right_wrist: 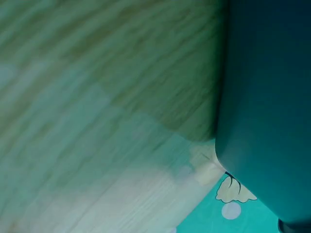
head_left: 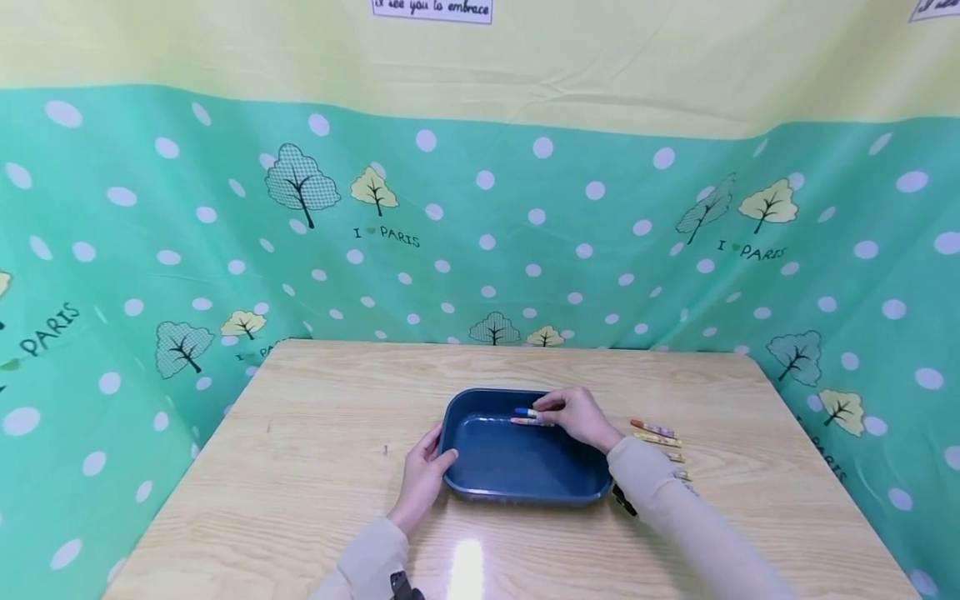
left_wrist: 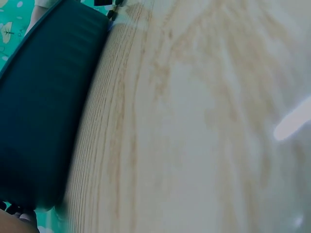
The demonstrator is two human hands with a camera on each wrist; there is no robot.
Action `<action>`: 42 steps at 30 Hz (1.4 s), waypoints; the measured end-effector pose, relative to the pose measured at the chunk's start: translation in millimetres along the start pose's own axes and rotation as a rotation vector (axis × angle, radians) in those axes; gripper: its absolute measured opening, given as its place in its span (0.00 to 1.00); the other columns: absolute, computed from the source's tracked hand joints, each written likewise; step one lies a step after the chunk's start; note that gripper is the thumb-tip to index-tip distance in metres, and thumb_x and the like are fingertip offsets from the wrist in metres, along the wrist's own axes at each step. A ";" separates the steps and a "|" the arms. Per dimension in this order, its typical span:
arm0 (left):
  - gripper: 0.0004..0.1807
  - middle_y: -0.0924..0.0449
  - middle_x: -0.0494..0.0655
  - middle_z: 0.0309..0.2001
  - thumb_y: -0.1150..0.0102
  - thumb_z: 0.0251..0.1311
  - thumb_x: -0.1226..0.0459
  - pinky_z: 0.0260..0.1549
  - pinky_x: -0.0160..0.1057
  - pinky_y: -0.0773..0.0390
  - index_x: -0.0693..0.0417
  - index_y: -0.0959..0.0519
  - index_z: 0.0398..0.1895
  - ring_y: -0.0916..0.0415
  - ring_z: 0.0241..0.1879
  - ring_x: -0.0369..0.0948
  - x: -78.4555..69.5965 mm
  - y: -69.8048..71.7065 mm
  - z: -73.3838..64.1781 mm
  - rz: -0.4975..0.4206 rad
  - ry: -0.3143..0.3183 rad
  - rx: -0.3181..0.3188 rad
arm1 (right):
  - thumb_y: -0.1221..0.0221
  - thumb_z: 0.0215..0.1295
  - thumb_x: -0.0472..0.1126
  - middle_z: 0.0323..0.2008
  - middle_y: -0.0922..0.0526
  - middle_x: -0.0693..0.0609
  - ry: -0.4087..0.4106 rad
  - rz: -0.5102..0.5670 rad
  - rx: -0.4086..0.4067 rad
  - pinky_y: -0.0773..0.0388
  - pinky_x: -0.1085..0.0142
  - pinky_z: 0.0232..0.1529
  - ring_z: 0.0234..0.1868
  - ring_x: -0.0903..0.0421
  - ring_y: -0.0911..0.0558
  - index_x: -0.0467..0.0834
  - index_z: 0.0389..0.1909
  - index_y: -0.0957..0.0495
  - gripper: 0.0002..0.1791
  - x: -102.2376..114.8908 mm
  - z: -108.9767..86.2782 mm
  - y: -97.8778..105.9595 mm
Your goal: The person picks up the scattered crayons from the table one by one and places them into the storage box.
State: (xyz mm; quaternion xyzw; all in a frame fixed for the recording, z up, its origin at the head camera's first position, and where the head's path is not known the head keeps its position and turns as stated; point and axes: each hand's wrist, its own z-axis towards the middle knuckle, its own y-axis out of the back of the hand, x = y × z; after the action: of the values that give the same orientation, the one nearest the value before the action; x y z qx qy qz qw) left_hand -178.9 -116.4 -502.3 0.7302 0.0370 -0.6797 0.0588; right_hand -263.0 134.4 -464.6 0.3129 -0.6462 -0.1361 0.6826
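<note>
A dark blue rectangular tray (head_left: 525, 467) sits on the wooden table. At its left end my left hand (head_left: 422, 477) grips the wall, thumb over the rim and fingers outside. In the left wrist view the tray's outer side (left_wrist: 53, 97) fills the left, with a bit of the left hand (left_wrist: 19, 224) at the bottom corner. Over the tray's back right part, my right hand (head_left: 576, 417) pinches a blue crayon (head_left: 525, 412). Just below it in the head view lies a pinkish crayon (head_left: 525, 422) inside the tray. Only the tray's outside (right_wrist: 267, 97) shows in the right wrist view.
Right of the tray lie several wrapped crayons on the table, among them an orange-red crayon (head_left: 652, 428) and a yellow crayon (head_left: 657, 439); the right sleeve partly covers the nearest ones. A patterned green curtain (head_left: 480, 250) hangs behind and beside the table (head_left: 300, 467).
</note>
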 end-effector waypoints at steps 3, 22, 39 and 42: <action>0.30 0.42 0.65 0.66 0.48 0.55 0.73 0.62 0.45 0.36 0.66 0.39 0.64 0.41 0.64 0.57 -1.9 0.1 0.2 0.010 -0.001 0.002 | 0.36 0.52 0.35 0.33 0.15 0.54 0.005 -0.078 0.009 0.18 0.68 0.34 0.35 0.60 0.19 0.47 0.34 0.15 0.08 -0.8 3.5 -4.1; 0.29 0.42 0.64 0.66 0.49 0.56 0.73 0.62 0.47 0.37 0.67 0.39 0.64 0.42 0.64 0.57 -3.4 2.0 -1.4 0.004 0.015 0.002 | 0.38 0.53 0.32 0.34 0.16 0.53 0.041 -0.144 0.032 0.18 0.66 0.37 0.35 0.61 0.20 0.45 0.36 0.16 0.09 -4.0 3.3 -15.1; 0.29 0.41 0.65 0.65 0.49 0.55 0.75 0.62 0.46 0.36 0.68 0.38 0.63 0.41 0.64 0.56 -1.3 0.5 1.1 -0.025 0.009 -0.018 | 0.39 0.56 0.36 0.36 0.16 0.54 0.012 -0.097 0.029 0.18 0.63 0.41 0.39 0.59 0.19 0.44 0.41 0.18 0.11 -2.6 5.5 -13.0; 0.29 0.41 0.64 0.65 0.49 0.55 0.75 0.62 0.45 0.36 0.68 0.38 0.63 0.41 0.64 0.56 -1.2 -0.6 1.0 -0.026 0.012 -0.016 | 0.39 0.57 0.37 0.37 0.15 0.54 0.010 -0.044 0.027 0.18 0.63 0.42 0.40 0.59 0.18 0.44 0.43 0.18 0.12 -4.0 5.2 -11.5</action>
State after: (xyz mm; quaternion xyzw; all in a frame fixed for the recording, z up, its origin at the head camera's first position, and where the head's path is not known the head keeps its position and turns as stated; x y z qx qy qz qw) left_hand -180.1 -115.8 -501.2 0.7334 0.0525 -0.6755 0.0555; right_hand -266.0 126.6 -474.9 0.3371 -0.6374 -0.1407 0.6785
